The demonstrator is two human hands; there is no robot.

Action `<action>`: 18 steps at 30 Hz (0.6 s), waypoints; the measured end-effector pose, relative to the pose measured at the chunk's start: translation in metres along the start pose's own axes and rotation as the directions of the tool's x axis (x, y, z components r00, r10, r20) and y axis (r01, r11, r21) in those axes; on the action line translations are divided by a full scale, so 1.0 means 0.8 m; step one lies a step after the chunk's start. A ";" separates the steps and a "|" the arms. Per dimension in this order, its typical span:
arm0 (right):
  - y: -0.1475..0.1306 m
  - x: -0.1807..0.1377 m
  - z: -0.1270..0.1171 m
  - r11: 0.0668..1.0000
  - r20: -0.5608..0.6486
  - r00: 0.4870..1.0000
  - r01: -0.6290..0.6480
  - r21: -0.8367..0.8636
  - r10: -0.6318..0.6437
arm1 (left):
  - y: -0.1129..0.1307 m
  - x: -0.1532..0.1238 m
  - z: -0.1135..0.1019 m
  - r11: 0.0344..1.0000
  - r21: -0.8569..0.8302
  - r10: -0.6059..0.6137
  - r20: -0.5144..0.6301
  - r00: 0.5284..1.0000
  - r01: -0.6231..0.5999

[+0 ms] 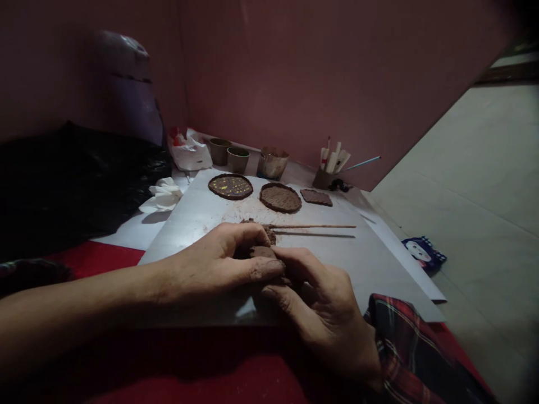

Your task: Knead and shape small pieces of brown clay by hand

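Between my two hands is a lump of brown clay, partly covered by the fingers. My left hand is closed around it, thumb laid across the near side. From the right, my right hand pinches the same lump with thumb and forefinger. Just beyond the hands, more crumbly clay sits on the white board. A thin brown stick and a darker rod lie there, pointing right.
Behind stand a round clay disc with yellow specks, a plain round disc and a rectangular slab. Farther back are cups, a stained container and a tool holder. Crumpled tissue and a black bag lie left.
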State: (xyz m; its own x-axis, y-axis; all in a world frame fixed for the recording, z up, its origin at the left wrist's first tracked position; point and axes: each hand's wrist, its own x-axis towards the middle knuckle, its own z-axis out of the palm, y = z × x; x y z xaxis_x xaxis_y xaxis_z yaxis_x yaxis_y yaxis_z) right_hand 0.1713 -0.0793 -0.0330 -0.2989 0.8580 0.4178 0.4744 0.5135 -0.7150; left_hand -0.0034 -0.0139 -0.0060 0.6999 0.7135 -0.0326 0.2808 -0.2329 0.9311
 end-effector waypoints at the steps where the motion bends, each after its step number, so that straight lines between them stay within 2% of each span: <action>1: 0.000 0.000 0.000 1.000 -0.001 1.000 -0.002 -0.003 0.002 | 0.000 0.000 0.000 1.000 0.001 -0.002 -0.003 1.000 0.002; 18: 0.001 -0.001 0.000 0.999 -0.009 1.000 -0.001 -0.041 0.001 | 0.001 0.000 -0.001 1.000 0.018 0.009 -0.007 1.000 -0.009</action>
State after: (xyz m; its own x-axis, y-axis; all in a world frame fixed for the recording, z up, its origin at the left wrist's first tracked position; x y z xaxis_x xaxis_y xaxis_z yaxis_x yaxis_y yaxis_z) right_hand 0.1717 -0.0797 -0.0337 -0.2913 0.8586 0.4218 0.5083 0.5125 -0.6921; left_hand -0.0035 -0.0136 -0.0052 0.6978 0.7159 -0.0216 0.2861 -0.2510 0.9248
